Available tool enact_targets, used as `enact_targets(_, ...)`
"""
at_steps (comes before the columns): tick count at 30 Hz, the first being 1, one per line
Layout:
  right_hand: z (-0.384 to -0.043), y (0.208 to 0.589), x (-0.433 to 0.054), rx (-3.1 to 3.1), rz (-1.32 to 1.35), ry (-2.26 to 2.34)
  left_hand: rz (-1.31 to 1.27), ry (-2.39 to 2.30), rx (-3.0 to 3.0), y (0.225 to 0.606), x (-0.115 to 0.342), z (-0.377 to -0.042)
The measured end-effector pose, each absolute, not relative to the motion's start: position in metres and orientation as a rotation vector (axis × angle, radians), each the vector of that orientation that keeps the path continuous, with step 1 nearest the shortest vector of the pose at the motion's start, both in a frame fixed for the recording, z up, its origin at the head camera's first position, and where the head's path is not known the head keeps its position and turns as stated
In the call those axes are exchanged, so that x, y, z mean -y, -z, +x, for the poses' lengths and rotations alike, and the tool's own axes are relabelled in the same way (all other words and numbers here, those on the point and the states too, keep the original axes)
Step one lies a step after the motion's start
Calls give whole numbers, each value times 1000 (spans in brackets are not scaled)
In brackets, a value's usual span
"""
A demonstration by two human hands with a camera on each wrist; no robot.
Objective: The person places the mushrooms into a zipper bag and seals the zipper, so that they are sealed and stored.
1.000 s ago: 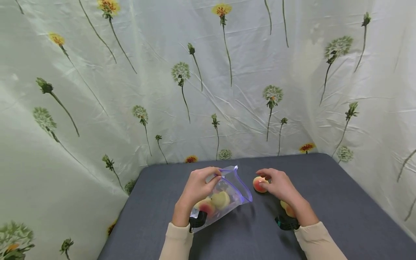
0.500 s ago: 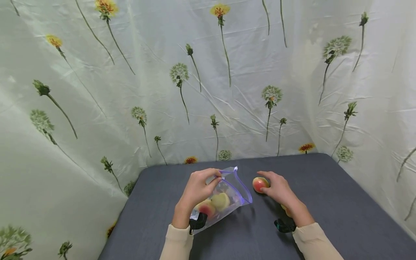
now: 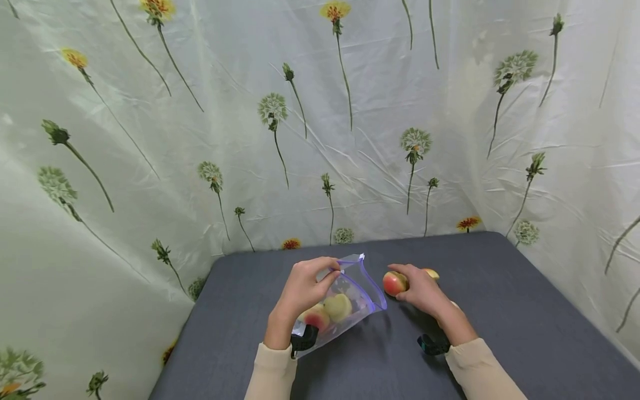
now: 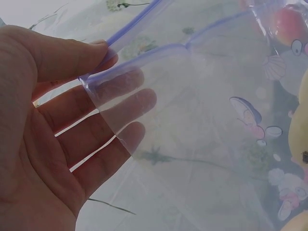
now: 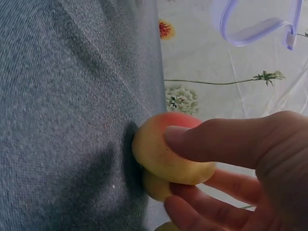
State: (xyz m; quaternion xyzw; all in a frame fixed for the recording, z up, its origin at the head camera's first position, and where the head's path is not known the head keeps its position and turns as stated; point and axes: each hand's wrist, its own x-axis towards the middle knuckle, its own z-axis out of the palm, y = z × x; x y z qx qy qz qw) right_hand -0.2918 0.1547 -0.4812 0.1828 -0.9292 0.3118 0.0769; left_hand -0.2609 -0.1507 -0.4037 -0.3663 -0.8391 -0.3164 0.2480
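My left hand pinches the rim of a clear zip bag with a purple closure. The bag's mouth gapes toward the right, and yellow-red peaches lie inside it. In the left wrist view, the thumb presses the purple strip while the other fingers show through the plastic. To the right of the bag, my right hand grips another peach. The right wrist view has the thumb on this peach's near side and fingers behind it, with a second fruit partly hidden below.
A yellow-red fruit lies just behind the right hand, and part of another pale one peeks out by the right wrist. The dark grey table ends at a flower-printed curtain.
My right hand has closed its fingers round the peach and shifted it slightly left, toward the bag. A fruit behind that hand has come into sight. The left hand keeps its hold on the bag.
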Motion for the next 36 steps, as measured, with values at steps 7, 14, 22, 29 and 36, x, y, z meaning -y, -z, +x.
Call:
enact_targets(7,-289,483,-152,2806,582,-943,-997,867,2287,404,150,-261)
enact_targets(14,-289,483,-153,2807,596,-902,-996,867,2291,402,152,-261)
enact_targets(22,-288,483,-154,2782,616,-860,-987,859,2303,403,152,-261)
enact_targets(29,-289,486,-154,2771,649,-830,-982,870,2298,403,152,-260)
enact_targets(36,-289,489,-153,2862,583,-812,-982,876,2298,402,152,-260)
